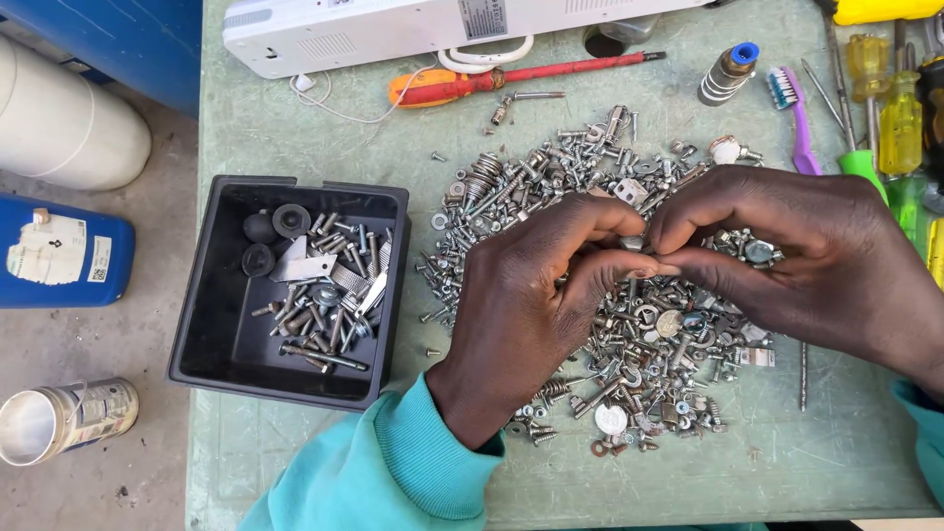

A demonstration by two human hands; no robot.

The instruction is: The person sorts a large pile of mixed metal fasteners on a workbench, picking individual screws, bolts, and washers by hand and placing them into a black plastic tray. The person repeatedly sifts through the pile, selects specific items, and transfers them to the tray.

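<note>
Off the table's left edge, on the floor: a white cylinder (69, 123), a blue plastic container (59, 251) lying on its side, and an open metal can (64, 421).

On the green table (295, 452), left part: a black square bin (211, 324) holding screws, flat metal brackets and three dark round caps. It stands just left of the left hand, apart from it.

Top edge: a long white appliance casing (393, 29), with an orange-handled screwdriver (511, 79) lying below it.

Centre: a spread heap of screws, nuts and washers (649, 344). Both hands rest over its middle.

Left hand (536, 295), teal sleeve at the wrist: fingers curled inward, thumb and forefinger tips brought together at the point where the hands meet. Right hand (777, 246): likewise curled, fingertips pinched against those of the left. A small metal piece (632, 242) shows between the two sets of fingertips, touching both; its kind cannot be told, as the fingers cover most of it. It sits directly above the heap, at the junction of the hands.

Right part: a small threaded fitting with a blue cap (730, 73), a purple toothbrush (798, 123), and a group of yellow- and green-handled screwdrivers (895, 123) at the table's right edge.
</note>
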